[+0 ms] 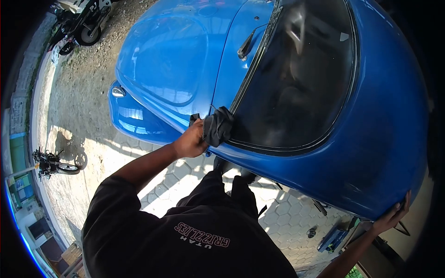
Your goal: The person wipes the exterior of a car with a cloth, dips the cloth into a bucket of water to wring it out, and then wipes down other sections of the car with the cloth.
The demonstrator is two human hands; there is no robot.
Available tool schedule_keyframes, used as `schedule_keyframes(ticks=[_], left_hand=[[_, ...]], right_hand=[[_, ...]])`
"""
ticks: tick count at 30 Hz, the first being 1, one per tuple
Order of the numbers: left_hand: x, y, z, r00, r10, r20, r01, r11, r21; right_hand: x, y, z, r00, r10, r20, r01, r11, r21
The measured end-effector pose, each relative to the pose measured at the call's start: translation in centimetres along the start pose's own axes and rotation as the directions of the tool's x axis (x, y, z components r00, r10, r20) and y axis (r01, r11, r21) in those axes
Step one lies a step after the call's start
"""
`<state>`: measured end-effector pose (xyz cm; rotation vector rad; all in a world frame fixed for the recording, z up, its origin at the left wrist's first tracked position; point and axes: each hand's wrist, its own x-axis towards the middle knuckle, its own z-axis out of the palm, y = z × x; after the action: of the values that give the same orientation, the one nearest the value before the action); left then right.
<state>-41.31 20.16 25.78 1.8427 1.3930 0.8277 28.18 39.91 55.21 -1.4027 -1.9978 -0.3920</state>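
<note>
A glossy blue car (185, 51) with rounded bodywork fills the upper and right parts of the view. My left hand (191, 140) is closed around a bunched dark cloth (219, 127), held at the lower corner of the windshield (296, 88), near the back edge of the hood. Whether the cloth presses on the paint I cannot tell. Far to the right, my right hand (393, 217) lies against the edge of the blue roof (371, 153), fingers stretched out and holding nothing. A wiper (248, 44) rests beside the windshield on its far side.
Hexagonal paving (287, 222) lies under my feet. Beside the car on the ground is a blue case-like object (333, 240) with a small dark item (311, 232) close by. One motorcycle (55, 163) stands at left, another (85, 30) at upper left near gravel.
</note>
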Motion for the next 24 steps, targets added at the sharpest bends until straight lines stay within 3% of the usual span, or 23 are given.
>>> schedule_keyframes(ticks=[1, 2, 3, 4, 6, 7, 8, 10, 12, 13, 16, 21, 24], left_hand=[[-0.5, 1.1, 0.3, 0.992, -0.124, -0.002, 0.119, 0.951, -0.284], [-0.9, 2.2, 0.5, 0.971, -0.237, 0.035, 0.218, 0.811, -0.543], [-1.6, 2.8, 0.5, 0.963, -0.267, 0.031, 0.235, 0.782, -0.577], [-2.0, 3.2, 1.3, 0.945, -0.319, -0.073, 0.205, 0.751, -0.627], [-3.0, 0.9, 2.4, 0.882, -0.333, -0.334, 0.126, 0.849, -0.513], [-1.7, 1.9, 0.0, 0.897, -0.305, -0.319, 0.155, 0.894, -0.420], [-0.1, 3.6, -0.9, 0.868, -0.340, -0.361, 0.133, 0.861, -0.491], [1.5, 3.9, -1.6, 0.882, -0.321, -0.347, 0.291, 0.947, -0.135], [2.1, 3.2, -0.1, 0.899, -0.425, -0.110, 0.437, 0.887, 0.147], [2.8, 3.6, 0.7, 0.946, -0.246, -0.213, 0.273, 0.956, 0.108], [4.4, 3.0, 0.0, 0.976, -0.197, -0.091, 0.204, 0.976, 0.072], [10.4, 1.6, 0.2, 0.968, -0.141, -0.207, 0.179, 0.968, 0.178], [18.2, 0.0, -1.5, 0.925, 0.056, -0.377, 0.013, 0.984, 0.180]], right_hand=[[0.0, 0.1, 0.0, 1.000, 0.001, -0.002, -0.001, 1.000, -0.011], [0.0, 0.1, 0.0, 1.000, 0.000, -0.003, 0.000, 1.000, 0.002], [0.0, 0.0, 0.0, 1.000, -0.001, -0.002, 0.001, 1.000, 0.013], [0.1, -0.1, 0.0, 1.000, -0.003, 0.000, 0.003, 1.000, 0.021], [0.2, -0.2, 0.0, 1.000, -0.007, 0.003, 0.007, 1.000, 0.007], [0.2, -0.2, -0.1, 1.000, -0.008, 0.006, 0.008, 1.000, -0.002], [0.1, -0.1, -0.1, 1.000, -0.007, 0.005, 0.007, 1.000, 0.001], [0.1, 0.1, 0.0, 1.000, -0.006, 0.005, 0.006, 1.000, 0.013], [0.1, 0.1, -0.1, 1.000, -0.012, 0.011, 0.012, 1.000, 0.000], [0.2, 0.0, -0.1, 1.000, -0.016, 0.009, 0.016, 1.000, -0.008], [0.1, -0.3, 0.0, 1.000, 0.013, 0.000, -0.013, 1.000, 0.004], [0.0, 0.0, 0.0, 1.000, 0.018, -0.006, -0.017, 0.999, 0.034], [0.2, -0.6, 0.1, 0.999, 0.033, -0.007, -0.033, 0.998, 0.052]])
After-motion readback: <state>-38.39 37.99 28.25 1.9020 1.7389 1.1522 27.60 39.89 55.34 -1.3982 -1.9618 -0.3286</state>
